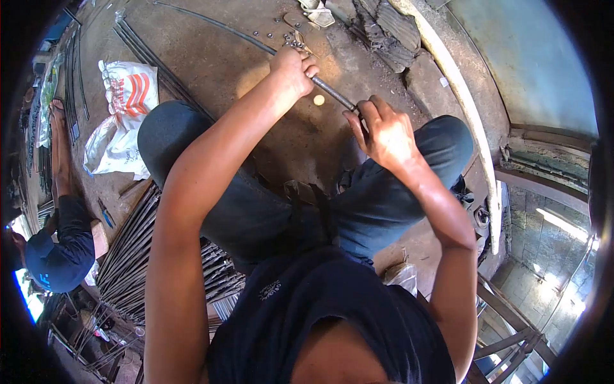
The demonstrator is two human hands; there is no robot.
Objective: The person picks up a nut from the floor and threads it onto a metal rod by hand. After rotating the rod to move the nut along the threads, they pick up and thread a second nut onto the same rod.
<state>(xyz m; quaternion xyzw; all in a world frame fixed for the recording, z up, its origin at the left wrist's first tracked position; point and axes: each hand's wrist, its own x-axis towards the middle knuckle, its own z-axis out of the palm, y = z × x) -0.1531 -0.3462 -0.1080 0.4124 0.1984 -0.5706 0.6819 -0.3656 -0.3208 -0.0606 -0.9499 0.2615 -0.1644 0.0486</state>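
Observation:
A long dark metal rod [332, 91] runs slantwise from the upper left toward my right knee, and its near part looks threaded. My left hand [294, 69] is wrapped around the rod partway along it. At the rod's near end, the thumb and fingers of my right hand [387, 131] close on it; whether a nut sits between them is hidden. Several small metal nuts [294, 44] lie scattered on the floor just beyond my left hand. A pale round spot [319, 100] shows below the rod, between the hands.
White sacks with orange print [131, 96] lie at the left, near more long rods [137, 48]. A big bundle of rods [137, 256] is beside my left leg. Another person in a cap [61, 262] sits at far left. A pale curved pole [464, 89] and stones [428, 83] border the right.

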